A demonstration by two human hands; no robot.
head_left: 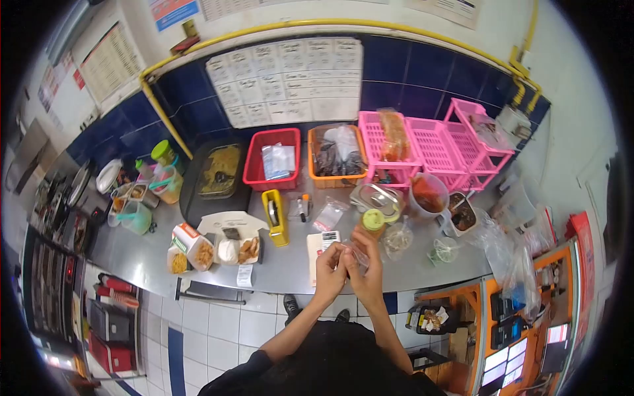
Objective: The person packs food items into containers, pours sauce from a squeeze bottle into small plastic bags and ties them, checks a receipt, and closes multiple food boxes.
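Takeaway kitchen; steel counter (284,267), boxed food (248,250)

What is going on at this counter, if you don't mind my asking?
Someone stands at the metal counter, left hand and right hand close together, pinching what looks like clear plastic. Just beyond the fingers stands a green-lidded container. Toward the person's left, an open takeout box with food in it sits near a yellow tape dispenser.

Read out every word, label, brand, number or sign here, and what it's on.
None legible.
Whiteboard: handwritten grid, too blurred.
Wall posters: too blurred.
Printed slip by the open box: too small.
Printed food box: too small.
Label on the beige paper: too small.
Screens: too small.
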